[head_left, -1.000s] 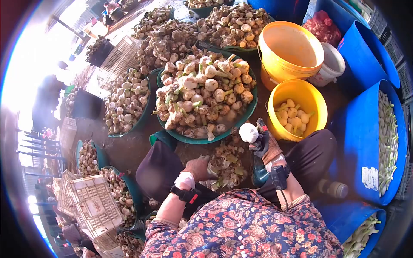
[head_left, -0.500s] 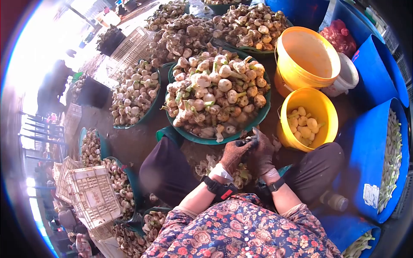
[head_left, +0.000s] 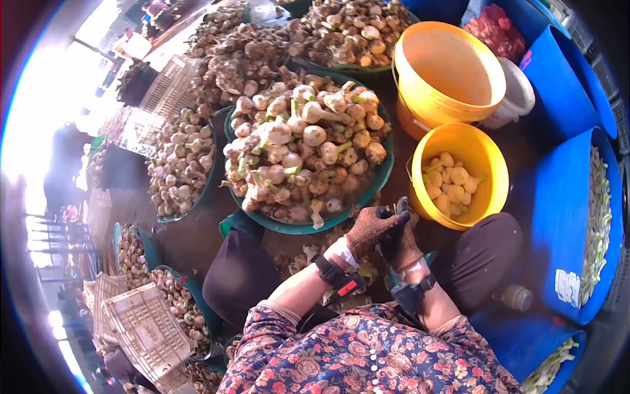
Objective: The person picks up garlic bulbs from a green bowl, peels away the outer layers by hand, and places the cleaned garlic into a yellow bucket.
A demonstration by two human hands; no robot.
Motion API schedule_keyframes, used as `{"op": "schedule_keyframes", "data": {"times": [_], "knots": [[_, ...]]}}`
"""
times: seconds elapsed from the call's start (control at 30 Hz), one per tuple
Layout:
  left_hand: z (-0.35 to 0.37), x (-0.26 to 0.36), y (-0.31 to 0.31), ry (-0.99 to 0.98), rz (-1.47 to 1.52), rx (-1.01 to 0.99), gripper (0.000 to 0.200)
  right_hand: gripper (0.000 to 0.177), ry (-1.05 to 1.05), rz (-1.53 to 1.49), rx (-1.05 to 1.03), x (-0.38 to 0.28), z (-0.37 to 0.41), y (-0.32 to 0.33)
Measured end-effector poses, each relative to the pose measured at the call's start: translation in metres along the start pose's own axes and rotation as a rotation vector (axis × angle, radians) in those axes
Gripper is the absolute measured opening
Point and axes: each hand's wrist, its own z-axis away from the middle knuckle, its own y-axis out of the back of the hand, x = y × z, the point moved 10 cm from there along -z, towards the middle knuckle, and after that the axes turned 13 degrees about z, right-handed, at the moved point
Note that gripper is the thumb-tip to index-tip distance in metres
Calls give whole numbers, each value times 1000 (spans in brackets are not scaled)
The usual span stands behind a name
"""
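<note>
My left hand (head_left: pixel 371 230), in a brown and black glove, is closed with its fingers pressed against my right hand (head_left: pixel 399 243), gloved too and also closed. What lies between them is hidden. Both are held together just in front of a green tub (head_left: pixel 289 226) heaped with garlic bulbs (head_left: pixel 314 136). To their upper right stands a yellow bucket (head_left: pixel 497 164) with peeled pale cloves (head_left: pixel 453 182) inside. Below the hands, loose skins (head_left: pixel 305 256) lie on the ground between my knees.
A taller yellow bucket (head_left: pixel 420 65) and a white pail (head_left: pixel 518 92) stand behind. Blue containers (head_left: pixel 558 217) line the right side, one holding green stalks (head_left: pixel 597 230). More garlic heaps (head_left: pixel 180 161) and plastic crates (head_left: pixel 147 328) are on the left.
The view has shifted, so the tubs and buckets appear further left. My hands stay together, with the wrists and fingers turned a little differently.
</note>
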Motion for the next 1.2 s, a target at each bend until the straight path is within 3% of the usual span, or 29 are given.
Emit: {"op": "schedule_keyframes", "data": {"times": [0.07, 0.17, 0.2, 0.27, 0.33, 0.53, 0.57, 0.6, 0.63, 0.67, 0.7, 0.73, 0.83, 0.93, 1.03, 1.13, 1.17, 1.2], "knots": [[-2, 3, -2, -26, 18, 2, 38, 29, -18, 37, 35, -10, 5, -3], [0, 18, 4, -80, -87, 31, 35, 30, 578, 701, 315, -58, -14, 37], [1, 24, 5, -196, -75, 40, 33, 39, 721, 467, 533, -57, 4, 39], [1, 12, 14, -151, -70, 122, 33, 46, 879, 1074, 780, -75, 17, 34], [3, 7, 15, -109, -39, 143, 34, 51, 723, 889, 632, -71, 23, 4], [-9, -7, 17, -5, -7, 60, 37, 53, 60, 367, 145, -9, 1, 5], [-14, -3, 23, -21, 36, 47, 39, 53, 32, 297, 205, -10, 1, 12], [-6, 53, 32, -397, -332, 115, 32, 53, 5, 224, 265, -11, 0, 18], [-2, 85, 51, -565, -464, 289, 36, 54, -19, 144, 326, -10, 0, 23], [13, 127, 59, -821, -870, 511, 46, 47, -52, 59, 234, -3, -5, 17], [4, 140, 78, -869, -1105, 695, 55, 46, -17, 114, 178, 0, -7, 17], [-16, 145, 88, -898, -1332, 688, 55, 45, 17, 170, 124, 6, -9, 18], [-94, 105, 110, -589, -1672, 326, 58, 43, -7, 264, 115, 0, 1, -2], [-93, 114, 113, -468, -1370, 331, 59, 47, -65, 290, 176, -7, 8, -8], [-29, 106, 99, -652, -817, 371, 60, 49, 11, 290, 225, -9, -5, 6], [32, 78, 62, -595, -702, 275, 61, 45, 208, 629, 303, -13, -12, 15], [46, 68, 55, -576, -720, 257, 61, 39, 370, 764, 331, -21, -13, 16], [57, 62, 47, -618, -787, 248, 61, 37, 347, 777, 350, -20, -8, 13]]}}
